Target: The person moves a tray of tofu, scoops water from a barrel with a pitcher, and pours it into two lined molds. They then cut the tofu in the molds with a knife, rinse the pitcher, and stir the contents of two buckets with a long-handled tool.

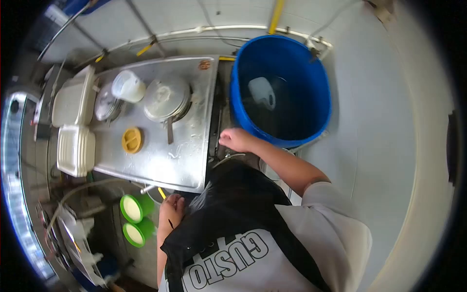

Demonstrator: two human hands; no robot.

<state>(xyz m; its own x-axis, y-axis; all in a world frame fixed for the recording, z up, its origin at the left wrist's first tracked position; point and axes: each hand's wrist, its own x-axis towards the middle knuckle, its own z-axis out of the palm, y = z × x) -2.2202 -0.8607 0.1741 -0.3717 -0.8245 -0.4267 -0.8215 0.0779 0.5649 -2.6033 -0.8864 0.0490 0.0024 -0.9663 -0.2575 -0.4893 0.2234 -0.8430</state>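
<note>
My right hand (234, 139) is closed in a loose fist between the steel worktop (187, 151) and the blue barrel (236, 92); no object shows in it. Lower left, my left hand (172, 208) has its fingers curled beside the black apron (233, 190), near the worktop's front edge; what it may hold is hidden. Liquid and a white plastic jug (261, 91) are inside the barrel. Left of my left hand, two green containers (146, 203) (147, 228) hold something pale.
On the worktop are a lidded metal pot (167, 95), a smaller metal lid (105, 103), a white bucket (127, 86) and a yellow divided dish (132, 140). Stacked white trays (77, 151) line its left side. A hose (87, 184) curves below. Pipes run along the wall.
</note>
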